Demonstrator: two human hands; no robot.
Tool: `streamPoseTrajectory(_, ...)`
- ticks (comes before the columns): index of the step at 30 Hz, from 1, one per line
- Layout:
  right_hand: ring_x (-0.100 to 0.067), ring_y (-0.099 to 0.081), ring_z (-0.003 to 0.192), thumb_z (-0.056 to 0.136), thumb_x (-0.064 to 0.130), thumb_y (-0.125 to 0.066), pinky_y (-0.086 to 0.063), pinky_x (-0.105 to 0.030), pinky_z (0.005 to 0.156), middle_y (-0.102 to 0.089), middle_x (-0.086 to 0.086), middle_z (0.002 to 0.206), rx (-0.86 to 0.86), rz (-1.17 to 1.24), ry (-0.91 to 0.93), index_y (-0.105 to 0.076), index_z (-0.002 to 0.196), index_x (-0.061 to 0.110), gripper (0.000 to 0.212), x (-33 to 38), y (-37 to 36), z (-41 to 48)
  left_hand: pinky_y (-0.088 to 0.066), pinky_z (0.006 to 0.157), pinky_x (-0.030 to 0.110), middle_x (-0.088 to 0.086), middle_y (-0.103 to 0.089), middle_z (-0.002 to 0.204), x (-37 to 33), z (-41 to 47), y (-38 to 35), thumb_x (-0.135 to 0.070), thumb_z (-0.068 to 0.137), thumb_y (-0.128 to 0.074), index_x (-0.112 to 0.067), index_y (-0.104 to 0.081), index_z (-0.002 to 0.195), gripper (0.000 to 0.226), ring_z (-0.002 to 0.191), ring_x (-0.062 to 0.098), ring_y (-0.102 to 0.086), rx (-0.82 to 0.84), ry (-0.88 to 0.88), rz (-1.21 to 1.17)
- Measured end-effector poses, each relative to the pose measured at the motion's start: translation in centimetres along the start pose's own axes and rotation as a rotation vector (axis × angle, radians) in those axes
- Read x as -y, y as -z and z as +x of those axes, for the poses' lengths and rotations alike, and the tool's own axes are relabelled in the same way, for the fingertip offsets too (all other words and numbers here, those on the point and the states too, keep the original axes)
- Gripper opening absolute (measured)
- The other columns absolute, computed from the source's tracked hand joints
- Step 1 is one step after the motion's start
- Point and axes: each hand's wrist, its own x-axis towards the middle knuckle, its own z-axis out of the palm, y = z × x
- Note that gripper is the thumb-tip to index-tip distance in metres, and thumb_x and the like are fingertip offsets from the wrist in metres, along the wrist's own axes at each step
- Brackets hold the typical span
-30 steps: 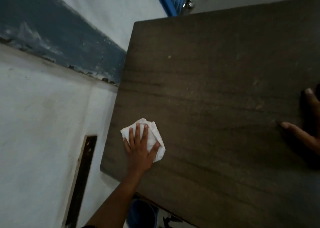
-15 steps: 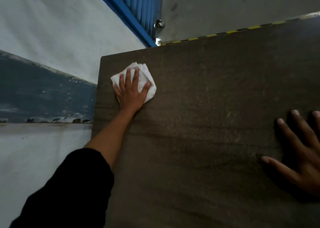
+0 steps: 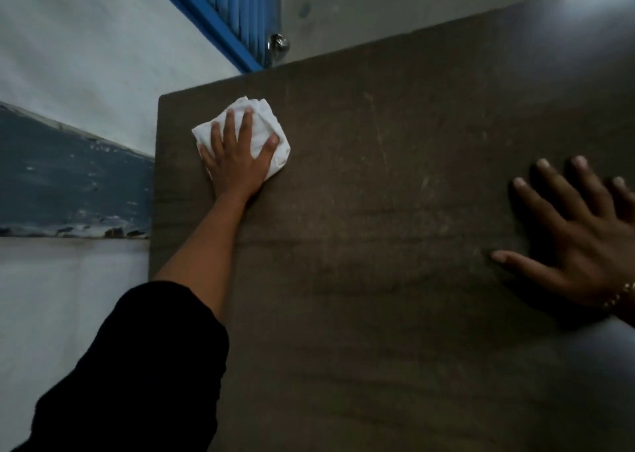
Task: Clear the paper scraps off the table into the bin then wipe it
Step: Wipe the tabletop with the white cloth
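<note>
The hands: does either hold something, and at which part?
Neither grips anything. The left hand presses spread fingers on top of the white cloth; the right hand lies flat on the table.

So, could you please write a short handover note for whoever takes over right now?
Left hand: flat, pressing the white wipe onto the table near its far left corner.
Right hand: spread flat on the table's right side, holding nothing.
Done: no paper scraps show on the visible tabletop; the bin is out of view.
To do: wipe the rest of the surface.
</note>
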Motion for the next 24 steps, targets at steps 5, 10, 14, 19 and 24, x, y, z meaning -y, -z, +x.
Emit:
streamPoseTrajectory(5,-0.035,-0.003,0.157,0.077,0.089,-0.035,-0.015,-0.067,0.120,-0.008,-0.001,0.172,-0.065,0.093,0.009,-0.018,0.162,0.033,0.103,0.4,-0.1,-0.6,-0.007,0.126,0.061,-0.004,-0.007,0.173,3.4,-13.5,-2.1,-0.088,0.088,-0.009,-0.040,-0.006,0.163,0.089,0.160,0.026,-0.007,0.022,-0.029,0.013)
streamPoseTrajectory(10,-0.042,-0.007,0.156,0.077,0.096,-0.029,-0.016,-0.074,0.116,-0.010,-0.011,0.170,-0.058,0.105,0.038,-0.005,0.163,0.037,0.107,-0.5,-2.0,-0.1,-0.006,0.126,0.061,-0.001,0.002,0.174,6.9,-28.5,-4.2,-0.087,0.090,-0.015,-0.038,0.005,0.163,0.090,0.160,0.027,0.001,0.108,-0.031,0.030)
streamPoseTrajectory(14,-0.037,0.001,0.157,0.080,0.091,-0.032,-0.016,-0.070,0.119,-0.005,-0.004,0.172,-0.109,0.066,0.061,-0.010,0.163,0.031,0.104,-0.3,-1.8,-0.3,-0.013,0.124,0.066,0.005,0.001,0.174,8.6,-40.0,-5.6,-0.084,0.092,-0.014,-0.029,0.002,0.165,0.093,0.160,0.034,-0.004,0.180,0.042,0.098)
streamPoseTrajectory(19,-0.034,0.000,0.157,0.082,0.090,-0.029,-0.014,-0.064,0.119,-0.002,-0.001,0.172,-0.087,0.039,0.052,-0.011,0.163,0.030,0.102,0.0,-0.5,-0.5,-0.024,0.115,0.073,0.020,-0.023,0.167,9.3,-48.7,-6.7,-0.077,0.096,-0.017,-0.024,-0.003,0.166,0.089,0.152,0.048,-0.023,0.256,0.100,0.142)
streamPoseTrajectory(24,-0.035,-0.002,0.157,0.081,0.089,-0.027,-0.013,-0.062,0.119,-0.007,-0.004,0.172,-0.083,0.054,0.061,-0.016,0.163,0.026,0.104,0.2,0.1,-0.5,-0.028,0.112,0.075,0.016,-0.016,0.171,9.0,-49.2,-6.9,-0.072,0.098,-0.022,-0.020,-0.011,0.165,0.085,0.149,0.050,-0.027,0.214,0.085,0.170)
